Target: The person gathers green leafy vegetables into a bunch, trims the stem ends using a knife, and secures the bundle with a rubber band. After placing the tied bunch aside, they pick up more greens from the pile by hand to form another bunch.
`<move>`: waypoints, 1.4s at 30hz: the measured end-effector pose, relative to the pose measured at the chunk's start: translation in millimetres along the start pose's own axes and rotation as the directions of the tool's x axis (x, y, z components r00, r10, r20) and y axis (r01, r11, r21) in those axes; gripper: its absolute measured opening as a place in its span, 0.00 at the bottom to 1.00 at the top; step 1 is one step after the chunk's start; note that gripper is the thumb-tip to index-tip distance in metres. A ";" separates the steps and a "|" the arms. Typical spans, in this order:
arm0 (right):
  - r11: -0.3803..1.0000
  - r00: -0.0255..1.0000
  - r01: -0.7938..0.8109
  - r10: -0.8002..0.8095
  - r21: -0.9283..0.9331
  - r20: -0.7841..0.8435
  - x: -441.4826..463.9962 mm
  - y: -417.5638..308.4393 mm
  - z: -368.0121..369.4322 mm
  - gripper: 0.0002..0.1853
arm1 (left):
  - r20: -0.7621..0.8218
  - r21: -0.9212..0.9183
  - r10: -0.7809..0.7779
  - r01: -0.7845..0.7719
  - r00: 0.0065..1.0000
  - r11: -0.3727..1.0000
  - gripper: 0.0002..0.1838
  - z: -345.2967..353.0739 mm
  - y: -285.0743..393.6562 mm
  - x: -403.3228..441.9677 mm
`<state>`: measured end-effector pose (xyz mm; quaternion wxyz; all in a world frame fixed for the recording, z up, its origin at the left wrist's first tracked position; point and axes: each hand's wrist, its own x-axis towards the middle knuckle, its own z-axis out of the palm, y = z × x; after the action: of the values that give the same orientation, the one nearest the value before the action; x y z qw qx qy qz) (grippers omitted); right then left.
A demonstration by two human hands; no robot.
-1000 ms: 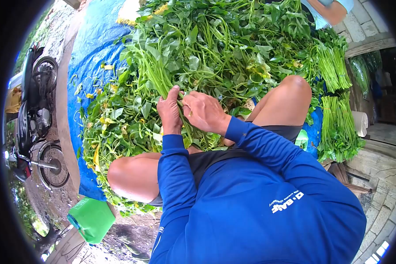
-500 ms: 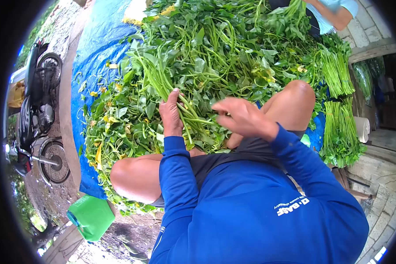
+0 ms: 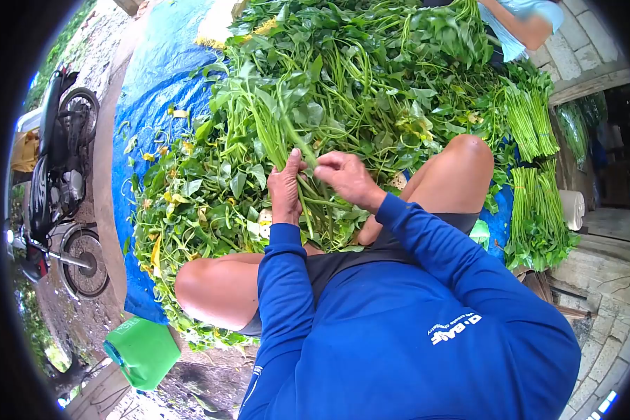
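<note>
My left hand is wrapped round a bunch of leafy green stems, its thumb pointing up along the stalks. The bunch's leaves fan out away from me, and its cut ends hang below the hand. Just to the right, my right hand is closed, with fingertips pinched on a single green stem that lies against the bunch and looks slightly blurred. Beneath both hands spreads a big heap of loose leafy greens, with some yellowed leaves at its left side.
A blue tarp lies under the heap. Tied bundles of greens are stacked at the right. A co-worker's arm reaches in at the top right. A green plastic container stands lower left, and a motorcycle is parked beyond the tarp.
My right hand has moved left to the bunch and now pinches a stem there. My left hand has shifted slightly right with the bunch. The co-worker's greens have moved lower.
</note>
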<state>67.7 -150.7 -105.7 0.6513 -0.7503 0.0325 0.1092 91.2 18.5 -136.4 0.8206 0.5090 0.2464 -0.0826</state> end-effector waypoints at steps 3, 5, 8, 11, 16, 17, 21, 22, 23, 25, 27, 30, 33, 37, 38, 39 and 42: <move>0.990 0.984 0.106 -0.090 0.097 -0.153 7.4 10.4 -15.1 0.12 | -0.041 0.148 0.050 -0.043 0.998 0.988 0.18 -3.0 0.2 1.3; 0.986 0.985 0.088 -0.064 0.144 -0.163 8.9 -8.5 -33.7 0.13 | -0.079 0.289 0.133 -0.105 0.988 0.951 0.19 -9.1 -8.8 7.7; 0.981 0.958 0.162 -0.183 -0.109 -0.222 18.2 -31.4 -54.2 0.13 | -0.073 0.421 0.248 -0.195 0.966 0.886 0.22 -12.8 -23.7 14.5; 0.931 0.938 0.175 -0.256 -0.321 -0.232 32.1 -40.3 -58.3 0.12 | -0.069 0.540 0.193 -0.127 0.979 0.832 0.21 -5.2 -16.6 9.9; 0.949 0.996 -0.045 0.065 -0.313 0.055 28.3 9.5 -18.3 0.12 | -0.004 0.139 -0.057 0.057 0.998 0.989 0.25 -5.1 -35.8 18.5; 0.969 0.985 -0.117 0.141 -0.217 0.101 19.6 30.9 -1.5 0.13 | -0.024 0.109 -0.030 0.032 0.999 0.994 0.24 -5.3 -38.0 19.2; 0.964 0.988 0.029 0.013 -0.266 0.154 2.4 57.7 30.5 0.17 | -0.094 0.135 -0.076 0.088 0.993 0.987 0.19 -19.3 -52.9 16.5; 0.968 0.959 -0.075 0.136 -0.239 0.248 6.3 53.8 23.7 0.17 | -0.133 0.130 -0.065 0.083 0.989 0.988 0.21 -20.8 -39.9 8.3; 0.959 0.907 -0.176 0.246 -0.222 0.343 19.3 48.1 11.9 0.17 | -0.173 0.124 -0.050 0.072 0.984 0.990 0.22 -22.0 -24.1 3.0; 0.913 0.995 -0.046 0.006 -0.406 -0.100 55.1 70.4 -17.2 0.17 | -0.264 0.268 0.187 -0.115 0.946 0.957 0.20 -36.7 -9.7 15.3; 0.809 0.926 -0.200 -0.029 -0.553 -0.377 87.2 76.0 -50.5 0.14 | -0.306 0.281 0.197 -0.110 0.931 0.953 0.17 -34.5 29.4 5.7; 0.531 0.962 -0.220 -0.020 -0.818 -0.272 102.7 86.1 -62.7 0.15 | -0.320 0.145 0.244 -0.207 0.915 0.967 0.14 -34.5 41.4 9.6; 0.461 0.978 -0.191 0.014 -0.866 -0.209 118.5 105.5 -65.1 0.18 | -0.331 0.073 0.229 -0.217 0.915 0.973 0.14 -34.4 44.8 15.4; 0.698 0.991 -0.132 0.095 -0.703 -0.092 120.1 62.5 -72.2 0.20 | -0.341 -0.012 0.207 -0.224 0.917 0.974 0.13 -35.8 51.6 9.2; 0.776 0.992 -0.119 0.125 -0.619 -0.034 126.9 62.4 -79.8 0.21 | -0.345 -0.040 0.202 -0.229 0.917 0.973 0.13 -31.7 54.4 7.7; 0.842 0.989 -0.113 0.148 -0.527 0.024 129.1 51.5 -85.4 0.21 | -0.346 -0.069 0.196 -0.233 0.918 0.970 0.13 -27.8 57.0 6.8; 0.898 0.958 -0.241 0.280 -0.368 0.057 115.1 -35.5 -100.0 0.18 | -0.363 -0.023 0.222 -0.247 0.905 0.969 0.14 -41.0 47.5 20.9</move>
<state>198.7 -233.0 -82.2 0.4845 -0.8377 0.0769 0.2401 114.6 79.1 -123.6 0.7828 0.5130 0.3313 0.1193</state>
